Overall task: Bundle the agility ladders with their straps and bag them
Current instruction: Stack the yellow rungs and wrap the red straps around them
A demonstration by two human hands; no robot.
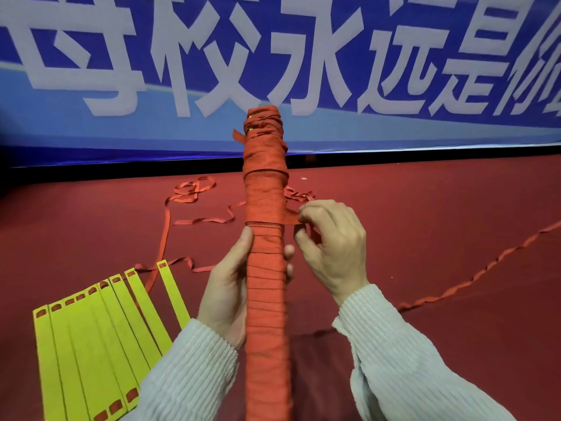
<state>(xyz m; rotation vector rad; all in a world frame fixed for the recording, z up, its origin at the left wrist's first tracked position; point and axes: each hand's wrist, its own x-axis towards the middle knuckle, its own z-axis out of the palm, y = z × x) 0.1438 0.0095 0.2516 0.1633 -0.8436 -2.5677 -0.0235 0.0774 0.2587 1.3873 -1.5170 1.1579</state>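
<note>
Standing near-upright at frame centre, the bundle [265,268] runs its long axis from the bottom edge up toward the banner [121,71], tilted slightly away from the viewer.

- Left hand [233,287]: wrapped round the bundle's middle from the left, thumb along the near side, fingertips showing past the right edge; a full grasp.
- Right hand [329,247]: just right of the bundle and a little higher, pinching the strap [291,218] end where it leaves the wrap. This hand is the nearer to the free end (the next turn or tuck looks to depend on it).
- Wrap: strap coils cover nearly the whole length; the top is bunched and less tidy.
- Second ladder [100,338]: yellow rungs fanned flat at lower left, not yet bundled.
- Loose strap [194,189]: lies on the red floor [440,208] behind the bundle; another length trails at right.
- Bag: none in view.
</note>
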